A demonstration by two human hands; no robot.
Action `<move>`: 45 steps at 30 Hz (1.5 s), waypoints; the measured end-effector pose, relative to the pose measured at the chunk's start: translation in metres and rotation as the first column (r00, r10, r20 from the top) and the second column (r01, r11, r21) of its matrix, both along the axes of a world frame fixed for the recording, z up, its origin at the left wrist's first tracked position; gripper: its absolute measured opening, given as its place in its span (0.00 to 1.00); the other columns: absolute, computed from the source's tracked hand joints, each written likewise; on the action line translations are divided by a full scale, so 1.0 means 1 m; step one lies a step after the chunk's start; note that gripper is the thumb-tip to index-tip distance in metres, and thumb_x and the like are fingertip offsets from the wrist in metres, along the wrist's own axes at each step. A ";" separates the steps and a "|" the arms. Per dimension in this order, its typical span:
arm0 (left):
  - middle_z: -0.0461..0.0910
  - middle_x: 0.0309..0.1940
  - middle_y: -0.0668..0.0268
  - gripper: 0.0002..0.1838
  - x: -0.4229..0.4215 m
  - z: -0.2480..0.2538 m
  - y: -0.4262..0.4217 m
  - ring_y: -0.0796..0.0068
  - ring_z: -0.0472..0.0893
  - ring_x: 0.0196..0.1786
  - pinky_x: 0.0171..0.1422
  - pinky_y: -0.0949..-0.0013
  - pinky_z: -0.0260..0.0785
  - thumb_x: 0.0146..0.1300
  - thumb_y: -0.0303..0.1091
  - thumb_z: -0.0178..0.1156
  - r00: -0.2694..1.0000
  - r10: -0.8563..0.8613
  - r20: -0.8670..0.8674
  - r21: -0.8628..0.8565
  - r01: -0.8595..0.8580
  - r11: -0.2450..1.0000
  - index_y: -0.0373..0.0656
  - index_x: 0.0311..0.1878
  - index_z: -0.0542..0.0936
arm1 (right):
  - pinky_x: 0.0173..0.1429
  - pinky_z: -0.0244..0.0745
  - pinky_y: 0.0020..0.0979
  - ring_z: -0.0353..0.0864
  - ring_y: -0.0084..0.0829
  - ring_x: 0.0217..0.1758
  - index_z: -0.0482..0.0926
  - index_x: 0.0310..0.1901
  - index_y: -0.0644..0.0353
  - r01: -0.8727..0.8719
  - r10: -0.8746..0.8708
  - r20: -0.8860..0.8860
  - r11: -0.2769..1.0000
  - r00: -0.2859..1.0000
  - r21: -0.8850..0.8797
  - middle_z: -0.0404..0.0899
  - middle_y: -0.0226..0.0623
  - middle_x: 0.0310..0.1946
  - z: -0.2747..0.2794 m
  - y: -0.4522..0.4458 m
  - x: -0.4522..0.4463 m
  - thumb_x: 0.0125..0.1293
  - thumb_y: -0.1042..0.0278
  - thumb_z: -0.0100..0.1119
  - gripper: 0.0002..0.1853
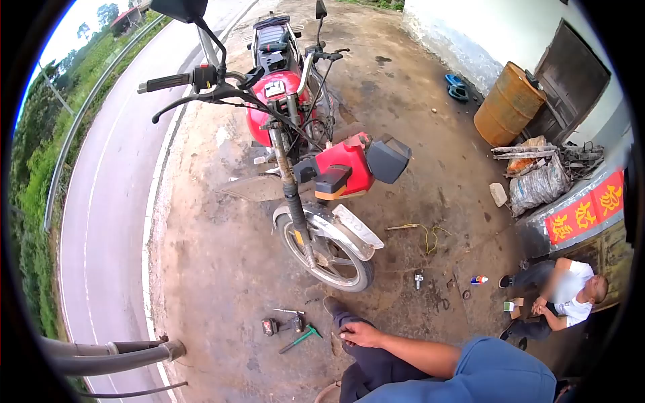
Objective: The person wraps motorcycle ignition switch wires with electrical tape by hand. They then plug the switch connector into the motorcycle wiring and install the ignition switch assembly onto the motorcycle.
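Observation:
My right hand (361,334) rests on the knee of my dark trousers (376,366), palm down, its fingers loosely bent with no object visible in them. The bare forearm runs from a blue sleeve (494,363) at the lower right. My left hand is out of view. Left of my shoe, on the ground, lie a green-handled hammer (299,340), a red and black tool part (269,326), a dark power tool (297,323) and a thin metal rod (288,311).
A red motorcycle (282,87) with its front fairing (342,168) hanging loose stands ahead. A seated person (571,292) in white is at right, near a small box (514,307) and a bottle (478,280). Metal pipes (114,359) cross the lower left. A rusty drum (509,104) stands by the wall.

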State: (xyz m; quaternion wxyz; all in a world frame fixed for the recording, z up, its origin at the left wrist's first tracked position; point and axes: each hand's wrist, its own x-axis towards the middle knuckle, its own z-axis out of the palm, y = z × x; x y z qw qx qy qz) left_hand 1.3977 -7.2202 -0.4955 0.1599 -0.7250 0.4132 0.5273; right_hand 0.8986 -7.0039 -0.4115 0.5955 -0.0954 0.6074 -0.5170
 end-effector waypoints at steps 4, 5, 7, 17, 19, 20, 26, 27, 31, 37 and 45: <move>0.85 0.36 0.59 0.17 -0.065 0.036 -0.067 0.64 0.85 0.36 0.38 0.60 0.81 0.75 0.43 0.59 0.988 -0.092 -0.121 -0.056 0.086 0.995 0.41 0.57 0.81 | 0.41 0.78 0.26 0.79 0.19 0.37 0.83 0.51 0.61 0.037 -0.037 0.074 0.999 0.997 0.004 0.82 0.26 0.36 0.036 -0.044 -0.028 0.79 0.65 0.61 0.09; 0.87 0.38 0.58 0.19 -0.102 0.025 -0.085 0.63 0.86 0.39 0.41 0.59 0.82 0.75 0.45 0.59 0.985 -0.121 -0.122 -0.057 0.115 0.992 0.42 0.58 0.81 | 0.41 0.78 0.26 0.79 0.19 0.37 0.83 0.51 0.60 0.101 -0.099 0.070 0.995 0.993 -0.014 0.82 0.26 0.36 0.033 -0.056 -0.047 0.78 0.65 0.62 0.09; 0.86 0.41 0.56 0.23 -0.138 0.046 -0.116 0.62 0.86 0.41 0.42 0.58 0.83 0.75 0.46 0.59 0.905 -0.280 -0.319 -0.162 0.239 0.957 0.43 0.65 0.77 | 0.41 0.78 0.26 0.79 0.19 0.35 0.83 0.50 0.59 0.237 -0.230 0.117 0.971 0.966 -0.043 0.81 0.25 0.34 0.032 -0.084 -0.060 0.77 0.66 0.63 0.08; 0.88 0.44 0.59 0.17 -0.322 0.169 -0.285 0.68 0.87 0.44 0.47 0.64 0.81 0.75 0.38 0.62 0.818 -0.496 -0.292 -0.227 0.444 0.867 0.35 0.57 0.83 | 0.43 0.81 0.31 0.84 0.26 0.37 0.82 0.49 0.56 0.715 -0.547 0.525 0.673 0.652 -0.187 0.84 0.29 0.37 0.145 -0.235 -0.190 0.80 0.66 0.58 0.06; 0.88 0.45 0.58 0.16 -0.360 0.211 -0.329 0.68 0.87 0.45 0.48 0.64 0.81 0.76 0.36 0.61 0.746 -0.533 -0.400 -0.297 0.444 0.845 0.35 0.57 0.83 | 0.43 0.81 0.31 0.84 0.27 0.37 0.82 0.48 0.56 0.763 -0.587 0.529 0.612 0.613 -0.205 0.84 0.30 0.36 0.150 -0.259 -0.217 0.80 0.65 0.58 0.07; 0.88 0.45 0.58 0.15 -0.384 0.237 -0.353 0.67 0.87 0.45 0.50 0.64 0.80 0.76 0.36 0.60 0.707 -0.549 -0.446 -0.317 0.449 0.836 0.35 0.57 0.83 | 0.43 0.82 0.31 0.84 0.27 0.37 0.82 0.47 0.57 0.792 -0.610 0.535 0.571 0.585 -0.214 0.84 0.30 0.36 0.150 -0.269 -0.226 0.80 0.64 0.59 0.07; 0.87 0.44 0.60 0.15 -0.574 0.338 -0.551 0.70 0.85 0.45 0.52 0.66 0.78 0.77 0.35 0.60 0.444 -0.830 -0.338 -0.632 0.546 0.550 0.34 0.58 0.83 | 0.43 0.83 0.33 0.85 0.30 0.36 0.81 0.46 0.57 0.912 -0.706 0.582 0.256 0.403 -0.321 0.85 0.34 0.35 0.145 -0.334 -0.285 0.79 0.66 0.60 0.05; 0.87 0.43 0.61 0.15 -0.603 0.361 -0.581 0.71 0.84 0.45 0.52 0.67 0.78 0.77 0.35 0.60 0.379 -0.892 -0.244 -0.677 0.592 0.437 0.34 0.57 0.83 | 0.42 0.82 0.32 0.85 0.30 0.35 0.81 0.46 0.58 0.941 -0.704 0.629 0.195 0.331 -0.277 0.85 0.35 0.34 0.144 -0.343 -0.287 0.79 0.66 0.60 0.06; 0.86 0.42 0.64 0.14 -0.743 0.473 -0.635 0.73 0.82 0.46 0.54 0.68 0.76 0.77 0.35 0.60 0.194 -0.939 -0.285 -0.809 0.476 0.345 0.34 0.55 0.84 | 0.41 0.83 0.32 0.85 0.32 0.35 0.81 0.46 0.58 0.976 -0.768 0.621 0.025 0.157 -0.216 0.84 0.35 0.34 0.147 -0.376 -0.298 0.78 0.68 0.61 0.04; 0.85 0.39 0.65 0.13 -0.953 0.557 -0.594 0.76 0.82 0.44 0.51 0.69 0.75 0.78 0.33 0.57 -0.333 -0.937 -0.109 -0.890 0.452 -0.057 0.34 0.54 0.83 | 0.39 0.81 0.31 0.83 0.28 0.36 0.80 0.47 0.58 0.969 -0.799 0.598 -0.189 -0.056 -0.161 0.83 0.31 0.34 0.141 -0.395 -0.323 0.77 0.70 0.62 0.04; 0.86 0.44 0.60 0.16 -1.063 0.498 -0.421 0.67 0.85 0.50 0.57 0.64 0.77 0.74 0.28 0.62 -0.737 -0.672 0.074 -0.755 0.399 -0.520 0.36 0.62 0.80 | 0.50 0.77 0.26 0.82 0.22 0.42 0.84 0.53 0.61 0.972 -0.934 0.354 -0.129 -0.053 -0.195 0.85 0.28 0.41 0.149 -0.409 -0.356 0.76 0.69 0.65 0.09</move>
